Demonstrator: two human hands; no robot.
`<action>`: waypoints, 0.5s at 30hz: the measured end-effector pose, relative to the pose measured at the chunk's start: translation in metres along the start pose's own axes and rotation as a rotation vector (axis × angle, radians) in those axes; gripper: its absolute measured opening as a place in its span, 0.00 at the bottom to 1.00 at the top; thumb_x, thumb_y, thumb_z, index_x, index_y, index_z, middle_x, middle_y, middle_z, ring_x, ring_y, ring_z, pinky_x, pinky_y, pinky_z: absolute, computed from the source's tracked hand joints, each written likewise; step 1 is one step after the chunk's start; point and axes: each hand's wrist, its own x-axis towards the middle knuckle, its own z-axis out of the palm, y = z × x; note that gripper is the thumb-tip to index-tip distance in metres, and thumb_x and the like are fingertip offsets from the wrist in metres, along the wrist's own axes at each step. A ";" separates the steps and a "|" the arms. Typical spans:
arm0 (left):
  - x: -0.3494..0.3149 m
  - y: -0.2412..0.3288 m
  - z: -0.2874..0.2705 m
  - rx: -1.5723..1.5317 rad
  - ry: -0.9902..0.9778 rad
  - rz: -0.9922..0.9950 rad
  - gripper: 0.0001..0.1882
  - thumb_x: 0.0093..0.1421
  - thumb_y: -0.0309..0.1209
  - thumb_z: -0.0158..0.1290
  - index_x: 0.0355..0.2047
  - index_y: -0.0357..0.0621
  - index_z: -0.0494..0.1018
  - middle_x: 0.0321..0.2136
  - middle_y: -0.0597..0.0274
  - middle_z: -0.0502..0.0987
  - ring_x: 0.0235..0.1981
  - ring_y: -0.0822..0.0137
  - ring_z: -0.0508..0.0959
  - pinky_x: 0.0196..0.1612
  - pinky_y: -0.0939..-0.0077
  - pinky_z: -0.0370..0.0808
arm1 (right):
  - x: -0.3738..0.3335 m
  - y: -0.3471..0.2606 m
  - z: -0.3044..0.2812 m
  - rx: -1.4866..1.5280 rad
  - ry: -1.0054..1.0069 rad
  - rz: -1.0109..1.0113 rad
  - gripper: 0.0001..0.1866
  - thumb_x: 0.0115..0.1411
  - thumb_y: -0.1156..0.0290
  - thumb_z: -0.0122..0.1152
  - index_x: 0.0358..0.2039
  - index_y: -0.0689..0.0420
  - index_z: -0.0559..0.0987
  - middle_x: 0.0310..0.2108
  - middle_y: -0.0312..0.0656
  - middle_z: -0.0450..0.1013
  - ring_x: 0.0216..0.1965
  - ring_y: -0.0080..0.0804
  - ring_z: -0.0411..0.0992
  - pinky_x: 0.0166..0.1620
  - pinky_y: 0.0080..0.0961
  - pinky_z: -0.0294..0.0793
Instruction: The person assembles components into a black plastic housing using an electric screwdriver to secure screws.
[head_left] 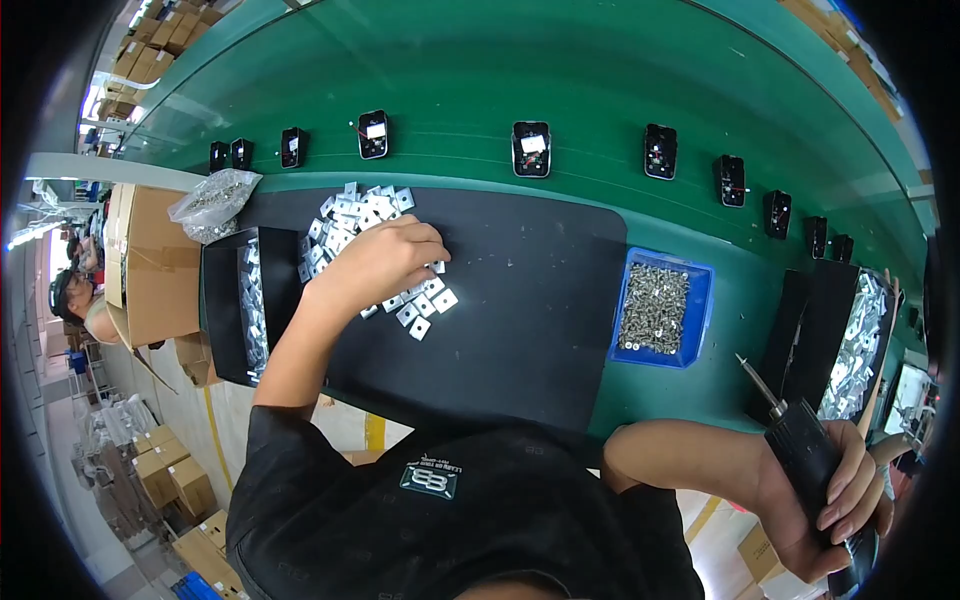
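Note:
My left hand reaches over a pile of small square metal plates, each with a hole, spread on the black mat. Its fingers are curled together, with a plate right at the fingertips; whatever they pinch is hidden. My right hand is wrapped round a black electric screwdriver at the lower right. The screwdriver's thin metal bit points up and left, toward a blue tray of screws.
Several small black device housings stand in a row along the green belt at the far side. Left of the mat are a black box of plates, a bag of small parts and a carton. Another plate-filled box stands right.

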 end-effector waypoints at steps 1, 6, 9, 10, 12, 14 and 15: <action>0.003 0.001 0.000 -0.007 -0.024 -0.013 0.12 0.46 0.25 0.58 0.35 0.41 0.76 0.34 0.59 0.76 0.40 0.58 0.75 0.45 0.67 0.72 | 0.000 0.000 0.001 0.003 0.008 0.001 0.21 0.38 0.65 0.64 0.35 0.56 0.71 0.14 0.30 0.68 0.13 0.15 0.67 0.22 0.10 0.67; 0.016 0.002 0.001 -0.051 -0.109 -0.054 0.11 0.46 0.26 0.59 0.31 0.40 0.72 0.30 0.56 0.73 0.37 0.54 0.74 0.41 0.64 0.72 | 0.002 -0.004 0.001 -0.004 0.006 -0.034 0.21 0.39 0.67 0.65 0.36 0.57 0.71 0.15 0.30 0.68 0.13 0.15 0.67 0.22 0.10 0.67; 0.021 0.004 -0.003 -0.090 -0.109 -0.114 0.11 0.47 0.26 0.60 0.26 0.39 0.68 0.27 0.53 0.72 0.33 0.51 0.74 0.36 0.61 0.70 | 0.000 0.000 0.000 0.016 -0.026 -0.003 0.20 0.41 0.70 0.65 0.36 0.58 0.71 0.17 0.29 0.68 0.15 0.15 0.66 0.25 0.10 0.67; 0.020 0.004 -0.003 -0.112 -0.053 -0.136 0.10 0.48 0.26 0.59 0.27 0.38 0.70 0.26 0.54 0.73 0.30 0.52 0.75 0.34 0.64 0.71 | 0.000 0.002 0.003 0.012 -0.051 0.014 0.20 0.43 0.70 0.65 0.37 0.59 0.70 0.18 0.29 0.68 0.16 0.15 0.66 0.25 0.10 0.66; 0.034 0.011 -0.003 -0.311 0.030 -0.156 0.08 0.49 0.25 0.59 0.28 0.37 0.72 0.25 0.55 0.74 0.27 0.56 0.76 0.31 0.69 0.72 | 0.000 0.008 0.003 0.010 -0.050 0.013 0.21 0.44 0.70 0.65 0.38 0.60 0.70 0.18 0.29 0.68 0.16 0.16 0.66 0.25 0.11 0.67; 0.060 0.031 -0.011 -0.384 0.099 -0.095 0.06 0.51 0.23 0.58 0.29 0.36 0.73 0.25 0.57 0.75 0.27 0.65 0.77 0.30 0.75 0.73 | 0.000 0.005 0.000 -0.015 -0.052 0.051 0.22 0.44 0.70 0.66 0.40 0.59 0.70 0.19 0.29 0.67 0.17 0.16 0.66 0.26 0.12 0.67; 0.077 0.037 -0.013 -0.431 0.155 -0.035 0.06 0.51 0.23 0.58 0.29 0.36 0.73 0.26 0.58 0.76 0.27 0.65 0.77 0.30 0.75 0.73 | 0.000 0.005 0.000 -0.023 -0.061 0.050 0.23 0.45 0.70 0.66 0.41 0.59 0.69 0.19 0.29 0.67 0.17 0.16 0.66 0.27 0.13 0.68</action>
